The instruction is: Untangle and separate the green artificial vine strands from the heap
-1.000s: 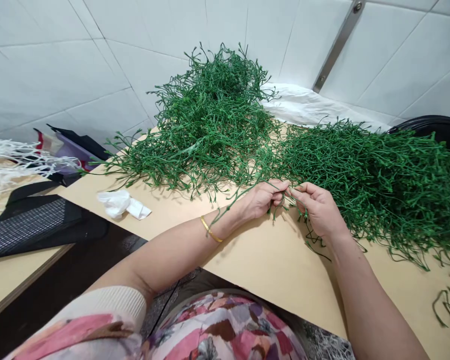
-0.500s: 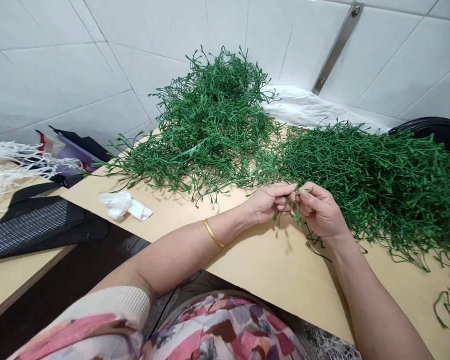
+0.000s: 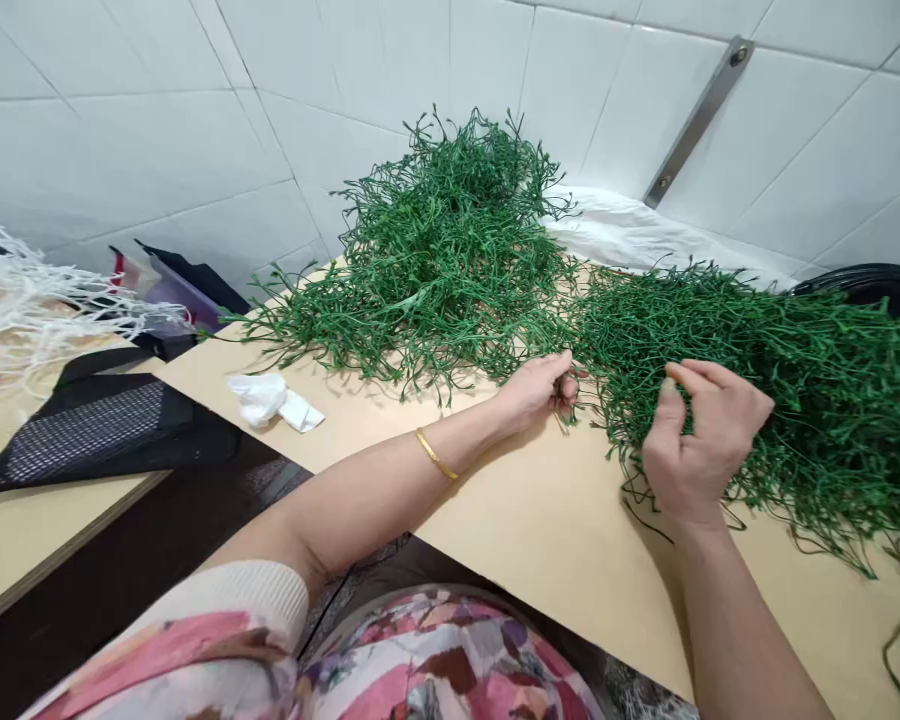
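White tiled wall (image 3: 157,150) w/ 1 metal strip (image 3: 697,122), wooden table (image 3: 555,530).

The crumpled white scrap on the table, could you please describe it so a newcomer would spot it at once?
On the pale tabletop, find the tall green pile. In front of its left side, left of the left hand, lies the scrap, crumpled at one end and flatter at the other, white and compact unlike the stringy pile.

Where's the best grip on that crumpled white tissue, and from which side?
I'd pinch the tissue by its bunched left part, coming from above: the raised folds there look easy to close on, while the right end lies flatter on the table.
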Motion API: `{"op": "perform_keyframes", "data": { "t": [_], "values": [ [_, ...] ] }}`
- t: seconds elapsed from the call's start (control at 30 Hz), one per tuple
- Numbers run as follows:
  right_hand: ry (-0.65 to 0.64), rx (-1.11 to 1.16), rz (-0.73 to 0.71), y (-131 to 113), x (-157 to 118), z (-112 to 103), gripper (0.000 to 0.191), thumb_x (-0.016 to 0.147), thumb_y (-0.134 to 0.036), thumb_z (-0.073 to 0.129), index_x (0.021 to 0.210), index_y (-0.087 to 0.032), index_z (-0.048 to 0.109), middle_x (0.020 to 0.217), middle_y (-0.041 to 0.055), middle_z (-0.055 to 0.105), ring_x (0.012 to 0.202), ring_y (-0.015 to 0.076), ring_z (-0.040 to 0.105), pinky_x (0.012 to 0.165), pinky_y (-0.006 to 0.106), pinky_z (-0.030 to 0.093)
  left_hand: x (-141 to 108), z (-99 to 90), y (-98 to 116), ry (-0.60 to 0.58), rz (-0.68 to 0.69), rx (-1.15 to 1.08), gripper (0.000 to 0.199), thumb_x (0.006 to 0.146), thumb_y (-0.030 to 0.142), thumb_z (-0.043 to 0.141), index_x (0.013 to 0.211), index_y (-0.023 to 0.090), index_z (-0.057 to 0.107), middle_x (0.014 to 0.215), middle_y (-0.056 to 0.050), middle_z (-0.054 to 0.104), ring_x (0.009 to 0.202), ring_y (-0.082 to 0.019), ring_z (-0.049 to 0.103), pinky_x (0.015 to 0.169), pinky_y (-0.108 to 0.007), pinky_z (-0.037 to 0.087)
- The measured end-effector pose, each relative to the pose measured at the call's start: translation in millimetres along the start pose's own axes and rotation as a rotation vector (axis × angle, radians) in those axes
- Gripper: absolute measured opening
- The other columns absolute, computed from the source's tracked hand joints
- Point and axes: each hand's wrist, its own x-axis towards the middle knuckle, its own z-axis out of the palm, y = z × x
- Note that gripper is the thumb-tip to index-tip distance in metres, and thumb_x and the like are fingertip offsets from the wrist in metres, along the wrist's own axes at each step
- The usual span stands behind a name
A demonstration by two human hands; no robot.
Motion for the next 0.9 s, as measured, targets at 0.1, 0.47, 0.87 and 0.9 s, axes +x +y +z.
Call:
{"op": "perform_keyframes", "data": {
  "t": [0.1,0.47,0.87,0.9],
  "values": [
    [-0.061,-0.014,-0.138,-13.6,-6.6,6.4,0.018,0.081,-0.023,0.052,0.095,-0.019,0.062,0.098,0.0076,0.063,0.097,0.0242,0.050,0.086,0.040,0.035,-0.8,-0.3,0.1,-0.020,0.018,0.055,0.028,0.085,0.035,0.042,0.071,0.013,0.052,0.049,0.003,0.044,0.042,-0.007,0.041,0.045,-0.021,0.038],
    [-0.345,0.057,-0.079,-7.5,-9.7,16.7,0.018,0.085,-0.024,0.044,0.074,-0.019,0.057,0.068,0.0021,0.059,0.070,0.0168,0.047,0.072,0.032,0.033,-4.8,1.8,-5.5,-0.088,0.035,0.068,0.028,0.080,0.036,0.053,0.063,0.015,0.048,0.047,0.004,0.042,0.041,-0.006,0.040,0.044,-0.019,0.036],
    [-0.135,0.128,0.151,5.4,-6.8,10.1,0.021,0.087,-0.026,0.041,0.075,-0.018,0.057,0.070,0.0039,0.057,0.069,0.0162,0.051,0.066,0.029,0.039,-3.2,2.4,-0.7,-0.042,-0.020,-0.045,0.027,0.081,0.033,0.051,0.064,0.013,0.049,0.051,0.005,0.037,0.041,-0.004,0.034,0.041,-0.017,0.031],
    [-0.085,0.061,0.141,9.2,-5.0,8.7,0.021,0.086,-0.026,0.042,0.078,-0.017,0.058,0.073,0.0058,0.058,0.073,0.0180,0.052,0.068,0.031,0.039,-3.3,1.5,-0.2,-0.051,-0.040,-0.051,0.027,0.082,0.035,0.050,0.066,0.014,0.050,0.051,0.004,0.038,0.043,-0.005,0.039,0.043,-0.019,0.034]
  ]
}}
